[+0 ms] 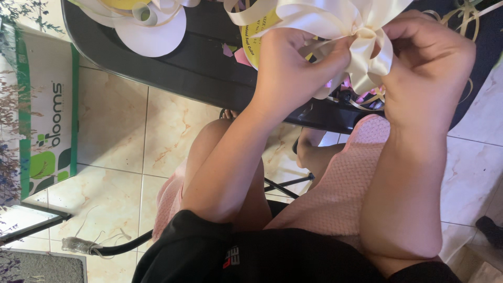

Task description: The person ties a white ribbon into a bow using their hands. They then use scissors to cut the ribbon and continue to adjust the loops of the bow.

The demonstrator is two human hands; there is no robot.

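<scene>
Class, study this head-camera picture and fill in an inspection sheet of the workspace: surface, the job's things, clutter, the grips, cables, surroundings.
Surface: dark, glossy black table, seen from above its edge.
Job's things: cream satin ribbon bow, held at its centre above the table edge.
Clutter: white round ribbon spool; yellow ribbon reel; loose cream ribbon strands; small pink paper scraps.
Grips: left hand and right hand both pinch the bow's middle.
Cables: nothing seen.
Surroundings: beige marbled floor tiles; green and white cardboard box at left; pink textured skirt on the person's lap.
</scene>
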